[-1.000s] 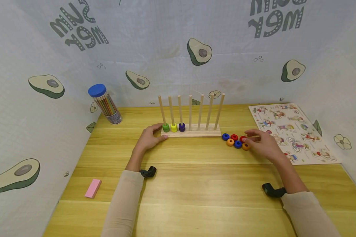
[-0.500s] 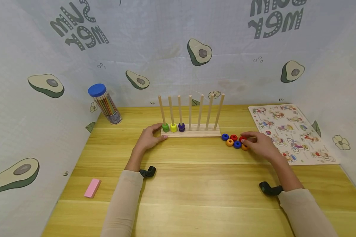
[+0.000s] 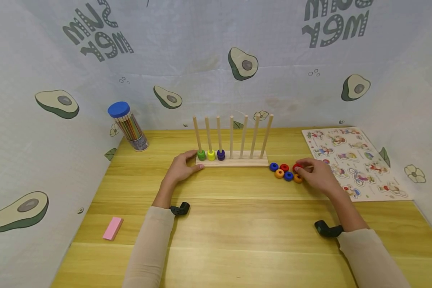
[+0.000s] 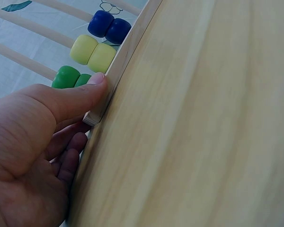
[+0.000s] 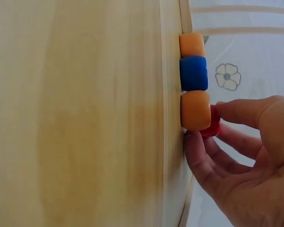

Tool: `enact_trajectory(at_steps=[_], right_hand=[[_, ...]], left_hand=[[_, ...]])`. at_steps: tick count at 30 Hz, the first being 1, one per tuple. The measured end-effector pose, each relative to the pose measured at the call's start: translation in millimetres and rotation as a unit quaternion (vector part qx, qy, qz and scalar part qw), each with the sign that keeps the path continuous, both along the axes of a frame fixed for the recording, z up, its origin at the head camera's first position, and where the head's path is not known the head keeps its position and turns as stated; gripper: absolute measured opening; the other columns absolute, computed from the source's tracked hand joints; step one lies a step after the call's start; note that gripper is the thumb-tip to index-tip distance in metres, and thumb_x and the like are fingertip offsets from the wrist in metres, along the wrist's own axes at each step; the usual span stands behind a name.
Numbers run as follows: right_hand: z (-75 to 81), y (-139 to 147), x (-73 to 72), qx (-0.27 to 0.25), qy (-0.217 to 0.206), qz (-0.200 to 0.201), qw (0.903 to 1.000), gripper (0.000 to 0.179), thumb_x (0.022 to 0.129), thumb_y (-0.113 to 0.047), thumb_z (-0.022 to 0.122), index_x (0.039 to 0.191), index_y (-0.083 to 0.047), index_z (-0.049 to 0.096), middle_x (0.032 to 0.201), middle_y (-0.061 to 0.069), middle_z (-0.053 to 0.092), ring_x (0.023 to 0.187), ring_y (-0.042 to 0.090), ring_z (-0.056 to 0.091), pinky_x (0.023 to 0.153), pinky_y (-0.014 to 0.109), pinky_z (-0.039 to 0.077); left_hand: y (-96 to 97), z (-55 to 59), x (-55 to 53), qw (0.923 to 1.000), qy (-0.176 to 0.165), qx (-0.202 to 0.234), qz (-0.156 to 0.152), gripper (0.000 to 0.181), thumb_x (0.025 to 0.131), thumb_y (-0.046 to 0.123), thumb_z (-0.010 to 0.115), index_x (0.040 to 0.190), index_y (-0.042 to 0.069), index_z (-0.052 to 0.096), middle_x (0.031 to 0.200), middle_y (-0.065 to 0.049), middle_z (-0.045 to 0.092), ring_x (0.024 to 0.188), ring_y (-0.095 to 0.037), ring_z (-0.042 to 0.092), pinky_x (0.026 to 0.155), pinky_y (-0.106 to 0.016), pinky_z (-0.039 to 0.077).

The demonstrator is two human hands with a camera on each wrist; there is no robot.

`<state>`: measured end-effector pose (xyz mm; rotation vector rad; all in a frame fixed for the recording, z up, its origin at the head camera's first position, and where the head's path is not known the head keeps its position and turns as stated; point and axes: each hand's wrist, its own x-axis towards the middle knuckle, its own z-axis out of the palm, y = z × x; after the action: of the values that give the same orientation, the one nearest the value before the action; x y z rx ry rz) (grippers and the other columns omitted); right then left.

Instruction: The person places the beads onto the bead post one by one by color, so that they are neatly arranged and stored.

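My left hand (image 3: pixel 180 167) grips the left end of a wooden peg rack (image 3: pixel 245 161), its thumb (image 4: pixel 92 90) along the front edge of the base. Green beads (image 3: pixel 201 155), yellow beads (image 3: pixel 211 155) and dark purple-blue beads (image 3: pixel 221 155) are stacked in pairs on the three leftmost pegs; the other pegs are bare. To the right of the rack, my right hand (image 3: pixel 318 174) pinches a red bead (image 3: pixel 297 166) between thumb and fingers. In the right wrist view, an orange bead (image 5: pixel 195 111) partly hides that red bead.
Beside the pinched bead lie loose blue (image 3: pixel 273 167), red (image 3: pixel 284 167) and orange (image 3: pixel 279 173) beads. A picture puzzle board (image 3: pixel 345 156) lies at the right. At the back left stands a tub of colored pencils (image 3: pixel 131 128); a pink block (image 3: pixel 113 229) lies front left.
My right hand has moved slightly left and its fingers have closed on the red bead, which has shifted a little away from the orange one. My left hand stays at the rack.
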<state>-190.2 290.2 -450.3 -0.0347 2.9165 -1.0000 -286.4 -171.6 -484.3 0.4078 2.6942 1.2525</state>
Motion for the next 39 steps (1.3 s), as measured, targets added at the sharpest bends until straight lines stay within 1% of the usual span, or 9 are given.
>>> enact_trajectory(at_steps=[4,9,11,14,17,24,31,35,39], right_hand=[[6.8,-1,1.7,-0.009,0.009,-0.021,0.9997,0.047,0.107,-0.036,0.056,0.136,0.001,0.062,0.13,0.03,0.065,0.113,0.046,0.067,0.088,0.055,0.057],[21.8,-4,2.6,-0.034,0.032,-0.033,0.9984,0.048,0.106,-0.041,0.057,0.137,-0.006,0.063,0.128,0.024,0.068,0.108,0.037,0.07,0.074,0.031,0.054],[29.8,-6,2.9,-0.048,0.046,-0.032,0.9973,0.048,0.105,-0.041,0.058,0.14,-0.007,0.061,0.128,0.022,0.069,0.101,0.022,0.072,0.07,0.023,0.052],[44.0,-11,3.5,-0.064,0.063,-0.033,0.9954,0.048,0.105,-0.04,0.058,0.141,-0.008,0.06,0.123,0.021,0.071,0.087,-0.003,0.067,0.066,0.019,0.051],[59.5,-19,2.7,-0.072,0.075,-0.033,0.9941,0.047,0.106,-0.039,0.058,0.141,-0.008,0.061,0.122,0.021,0.071,0.081,-0.015,0.059,0.066,0.017,0.051],[95.7,-46,-3.8,-0.09,0.112,-0.021,0.9893,0.048,0.104,-0.044,0.059,0.138,-0.01,0.063,0.12,0.017,0.071,0.084,-0.013,0.06,0.071,0.013,0.05],[123.2,-85,-19.6,-0.152,0.159,0.024,0.9753,0.039,0.103,-0.033,0.065,0.134,-0.01,0.067,0.119,0.012,0.069,0.092,-0.006,0.065,0.081,0.006,0.052],[134.8,-108,-31.1,-0.163,0.178,0.047,0.9694,0.036,0.102,-0.029,0.067,0.132,-0.009,0.068,0.12,0.013,0.07,0.094,0.0,0.066,0.083,0.008,0.051],[142.1,-127,-42.4,-0.151,0.194,0.065,0.9671,0.035,0.102,-0.03,0.068,0.131,-0.01,0.069,0.118,0.012,0.072,0.098,0.015,0.069,0.083,0.016,0.05]], left_hand=[[0.3,0.3,0.4,1.0,0.0,0.0,0.001,0.069,0.093,0.037,0.079,0.153,0.018,0.052,0.159,-0.009,0.048,0.15,-0.032,0.041,0.125,-0.05,0.033],[0.5,1.7,1.1,1.0,-0.001,0.001,0.0,0.069,0.093,0.036,0.079,0.153,0.017,0.052,0.16,-0.009,0.047,0.151,-0.032,0.04,0.125,-0.05,0.032],[0.5,1.9,1.2,1.0,0.0,0.0,0.0,0.069,0.093,0.036,0.079,0.153,0.017,0.052,0.16,-0.009,0.047,0.151,-0.032,0.04,0.126,-0.05,0.031],[0.3,1.8,1.3,1.0,-0.002,-0.001,-0.001,0.069,0.093,0.036,0.079,0.153,0.017,0.052,0.16,-0.009,0.047,0.151,-0.033,0.039,0.126,-0.05,0.031],[-0.7,1.4,1.1,1.0,-0.004,-0.004,0.0,0.07,0.092,0.037,0.079,0.154,0.017,0.051,0.16,-0.009,0.047,0.151,-0.033,0.039,0.126,-0.05,0.031],[-1.7,1.5,0.3,1.0,-0.002,-0.003,0.0,0.069,0.092,0.037,0.079,0.153,0.017,0.052,0.159,-0.009,0.048,0.151,-0.032,0.04,0.126,-0.049,0.031],[-2.1,0.7,-0.8,1.0,-0.001,-0.002,-0.001,0.069,0.092,0.038,0.079,0.153,0.018,0.052,0.16,-0.009,0.048,0.151,-0.032,0.04,0.126,-0.049,0.031],[-1.9,0.3,-0.6,1.0,-0.001,0.003,-0.001,0.07,0.092,0.038,0.08,0.153,0.018,0.052,0.159,-0.009,0.048,0.15,-0.032,0.041,0.126,-0.05,0.031],[-1.0,-0.9,-1.1,1.0,0.0,0.001,0.0,0.069,0.092,0.038,0.079,0.153,0.018,0.053,0.159,-0.009,0.049,0.15,-0.032,0.041,0.125,-0.05,0.032]])
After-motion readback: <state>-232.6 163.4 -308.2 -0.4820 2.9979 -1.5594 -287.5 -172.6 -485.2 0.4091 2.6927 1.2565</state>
